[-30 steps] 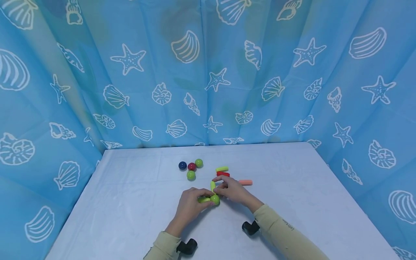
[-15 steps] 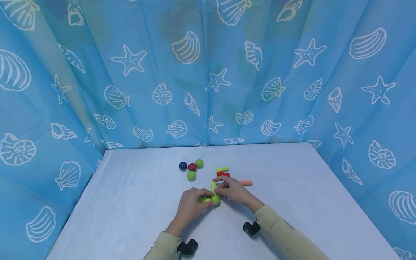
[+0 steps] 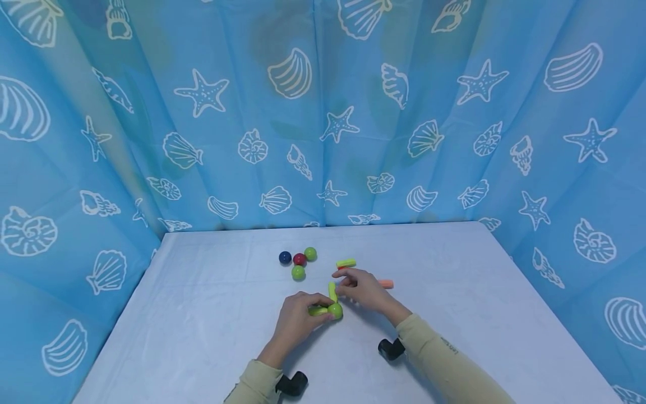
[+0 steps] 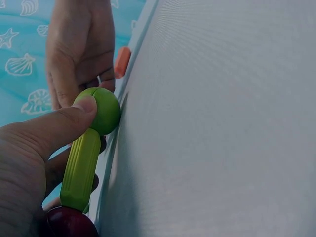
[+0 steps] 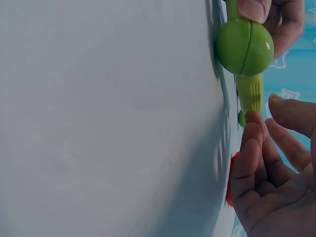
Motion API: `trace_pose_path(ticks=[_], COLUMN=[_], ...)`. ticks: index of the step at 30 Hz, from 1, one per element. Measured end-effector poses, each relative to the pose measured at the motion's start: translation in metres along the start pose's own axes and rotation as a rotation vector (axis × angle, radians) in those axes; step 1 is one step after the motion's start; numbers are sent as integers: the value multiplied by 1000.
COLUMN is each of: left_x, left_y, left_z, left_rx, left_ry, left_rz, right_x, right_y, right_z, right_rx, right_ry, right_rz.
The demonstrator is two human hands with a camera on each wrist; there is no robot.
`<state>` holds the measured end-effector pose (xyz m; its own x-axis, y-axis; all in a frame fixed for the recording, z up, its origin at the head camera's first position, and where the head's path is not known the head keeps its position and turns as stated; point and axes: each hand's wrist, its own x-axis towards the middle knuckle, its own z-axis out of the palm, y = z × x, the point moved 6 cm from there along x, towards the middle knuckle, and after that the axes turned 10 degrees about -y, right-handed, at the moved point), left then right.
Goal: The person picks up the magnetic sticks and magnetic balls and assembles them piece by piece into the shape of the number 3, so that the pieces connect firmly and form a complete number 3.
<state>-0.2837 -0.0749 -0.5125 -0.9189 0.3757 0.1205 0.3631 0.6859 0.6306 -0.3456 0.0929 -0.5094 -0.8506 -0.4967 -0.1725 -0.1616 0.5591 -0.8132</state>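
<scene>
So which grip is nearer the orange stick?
The right grip: it partly hides the orange stick in the head view. The left grip is farther left, holding a green ball.

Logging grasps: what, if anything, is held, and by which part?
The left hand pinches the green ball near where it meets a lime stick; the right hand holds nothing.

Counter (image 3: pixel 176 314) open left of the left hand (image 3: pixel 298 315) and right of the right hand (image 3: pixel 370 289). Between hands: green ball (image 3: pixel 335 311) and lime stick (image 3: pixel 332 291) block. Far: passable gap between four balls (image 3: pixel 299 260) and yellow stick (image 3: pixel 346 262). Pink stick (image 3: pixel 386 284) just beyond right hand. Curtain (image 3: pixel 282 134) walls far edge.
</scene>
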Motion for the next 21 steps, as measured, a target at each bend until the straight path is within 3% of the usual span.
trace_pose_path(ticks=[12, 21], left_x=[0, 1], left_y=[0, -1], left_z=[2, 1], left_rx=[-24, -2], left_ry=[-24, -16], left_rz=[-36, -42], right_x=[18, 46], right_y=[-10, -20], right_z=[-13, -18], right_rx=[-103, -207], right_ry=[78, 109], right_rz=[-35, -47])
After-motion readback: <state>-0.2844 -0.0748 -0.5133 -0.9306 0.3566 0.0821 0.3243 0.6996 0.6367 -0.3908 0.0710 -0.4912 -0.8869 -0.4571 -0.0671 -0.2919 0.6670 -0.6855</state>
